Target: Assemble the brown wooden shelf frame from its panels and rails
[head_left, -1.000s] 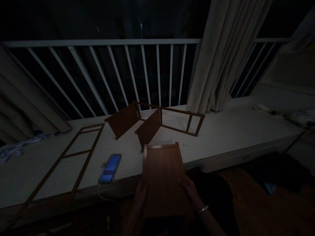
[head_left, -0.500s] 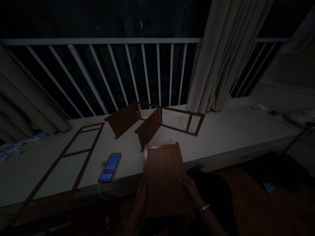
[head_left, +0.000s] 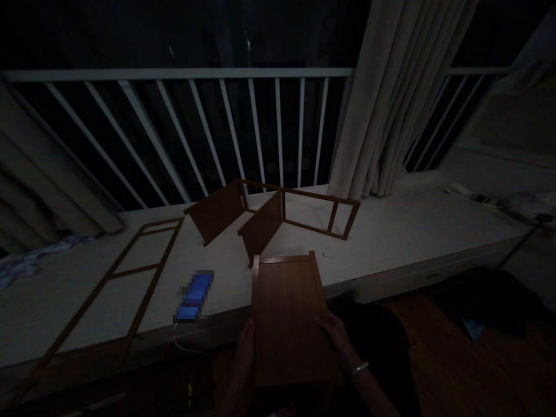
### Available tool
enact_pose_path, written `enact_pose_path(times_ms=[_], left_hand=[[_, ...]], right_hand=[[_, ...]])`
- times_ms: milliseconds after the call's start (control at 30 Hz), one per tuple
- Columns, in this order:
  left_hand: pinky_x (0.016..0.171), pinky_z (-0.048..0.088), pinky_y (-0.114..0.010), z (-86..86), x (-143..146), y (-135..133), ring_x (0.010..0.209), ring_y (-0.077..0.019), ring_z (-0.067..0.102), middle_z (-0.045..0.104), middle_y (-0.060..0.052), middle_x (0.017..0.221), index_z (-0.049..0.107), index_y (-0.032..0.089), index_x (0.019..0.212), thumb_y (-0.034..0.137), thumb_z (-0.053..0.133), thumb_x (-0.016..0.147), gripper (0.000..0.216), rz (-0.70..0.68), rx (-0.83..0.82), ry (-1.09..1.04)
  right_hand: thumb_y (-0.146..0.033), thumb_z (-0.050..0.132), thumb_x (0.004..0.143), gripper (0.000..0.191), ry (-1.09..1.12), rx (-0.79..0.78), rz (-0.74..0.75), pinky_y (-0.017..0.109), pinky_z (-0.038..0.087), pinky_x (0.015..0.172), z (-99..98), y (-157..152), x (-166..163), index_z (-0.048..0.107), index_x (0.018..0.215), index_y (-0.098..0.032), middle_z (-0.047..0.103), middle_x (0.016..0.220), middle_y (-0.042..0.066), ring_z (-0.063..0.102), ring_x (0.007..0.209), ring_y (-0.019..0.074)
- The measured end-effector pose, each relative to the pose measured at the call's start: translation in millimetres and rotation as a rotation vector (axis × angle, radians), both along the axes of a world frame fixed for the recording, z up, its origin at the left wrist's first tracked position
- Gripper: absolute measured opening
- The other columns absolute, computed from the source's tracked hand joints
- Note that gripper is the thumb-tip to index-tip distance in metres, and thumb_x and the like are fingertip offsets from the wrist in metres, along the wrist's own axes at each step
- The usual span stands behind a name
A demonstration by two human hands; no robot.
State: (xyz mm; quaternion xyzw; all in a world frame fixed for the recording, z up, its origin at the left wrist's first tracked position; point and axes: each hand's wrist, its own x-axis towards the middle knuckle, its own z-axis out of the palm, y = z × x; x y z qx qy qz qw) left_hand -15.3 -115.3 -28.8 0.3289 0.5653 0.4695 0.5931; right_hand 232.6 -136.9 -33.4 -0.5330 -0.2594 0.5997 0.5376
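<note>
Two bare hands are at the sides of one wooden panel [head_left: 289, 318], which is in front of the body, its far end pointing toward the white ledge [head_left: 391, 246]. The right hand [head_left: 335, 333] is clamped on the right edge, thumb over the face. The left hand [head_left: 247, 347] lies along the opposite edge; whether it closes around this edge, I cannot tell.

If the left side is only lightly supported, the panel could tilt or slip down on that side. Just beyond the grip, the wooden assembly [head_left: 263, 225] stands with a lower corner near the panel's far end; a push forward could knock it, because its two boards seem held only along one side. To the left of the grip, a thin cable [head_left: 191, 350] hangs from the phone [head_left: 195, 295], and the left forearm could catch it and pull the phone down.

Hidden from view are the right fingers under the panel and its underside. Its near end goes into darkness. Farther left, the flat frame [head_left: 134, 270] fades in shadow at its near end. A tiny piece [head_left: 326, 255] right of the panel's far end is too small to identify.
</note>
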Motion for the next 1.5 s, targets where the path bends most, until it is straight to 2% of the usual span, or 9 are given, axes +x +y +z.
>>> enact_pose_path(times_ms=[333,433,733,900,1067,1267,1500], left_hand=[[0.085,0.039,-0.037,-8.2,5.5,-0.5,0.094,-0.0230,0.055,0.060,-0.010,0.101,0.058,0.011,0.094,0.054,0.052,0.064,0.052,0.014,-0.015,-0.083],[0.083,0.040,-0.038,-9.5,10.2,-0.8,0.092,-0.0229,0.056,0.061,-0.010,0.100,0.058,0.011,0.095,0.055,0.050,0.066,0.053,-0.004,-0.003,-0.132],[0.087,0.037,-0.039,-11.6,18.3,0.6,0.095,-0.0246,0.054,0.061,-0.011,0.098,0.060,0.011,0.091,0.059,0.053,0.060,0.057,0.025,0.000,-0.058],[0.084,0.040,-0.037,-4.1,20.7,-1.9,0.094,-0.0249,0.054,0.062,-0.010,0.097,0.060,0.011,0.091,0.058,0.052,0.061,0.056,0.040,-0.015,-0.017],[0.080,0.042,-0.036,2.0,16.5,1.7,0.089,-0.0246,0.056,0.063,-0.010,0.093,0.061,0.009,0.087,0.057,0.051,0.063,0.054,-0.010,0.036,-0.023],[0.080,0.042,-0.036,-6.8,10.4,3.4,0.088,-0.0233,0.057,0.063,-0.008,0.093,0.060,0.011,0.088,0.055,0.051,0.064,0.051,-0.009,-0.001,-0.027],[0.079,0.042,-0.036,-11.1,11.3,2.7,0.087,-0.0235,0.056,0.063,-0.008,0.091,0.061,0.011,0.086,0.053,0.054,0.063,0.048,0.006,0.010,-0.039]], right_hand=[[-0.039,0.064,0.060,0.039,0.078,-0.002,0.074,0.041,0.045,0.077,-1.6,-0.4,5.0,0.059,0.090,-0.015,0.065,0.093,0.007,0.060,0.084,0.0270],[-0.039,0.064,0.060,0.039,0.114,0.003,0.093,0.041,0.045,0.077,4.4,-1.6,8.8,0.059,0.090,-0.015,0.065,0.092,0.008,0.060,0.083,0.0266],[-0.042,0.066,0.057,0.043,0.091,-0.022,0.127,0.042,0.044,0.077,25.3,-4.9,16.6,0.061,0.090,-0.014,0.066,0.089,0.009,0.060,0.083,0.0284],[-0.039,0.066,0.057,0.040,0.160,-0.051,0.138,0.041,0.044,0.078,28.1,-3.5,18.9,0.060,0.089,-0.015,0.065,0.090,0.009,0.060,0.085,0.0282],[-0.039,0.064,0.061,0.042,0.219,-0.084,0.203,0.041,0.043,0.081,33.7,-4.1,18.8,0.058,0.096,-0.015,0.064,0.096,0.009,0.059,0.089,0.0265],[-0.032,0.069,0.056,0.049,0.188,-0.020,0.239,0.042,0.040,0.085,28.3,-9.4,15.8,0.055,0.100,-0.015,0.061,0.101,0.009,0.056,0.093,0.0263],[-0.035,0.071,0.051,0.050,0.131,-0.032,0.256,0.043,0.040,0.084,18.5,-7.4,19.7,0.058,0.094,-0.013,0.063,0.097,0.011,0.056,0.092,0.0280]])
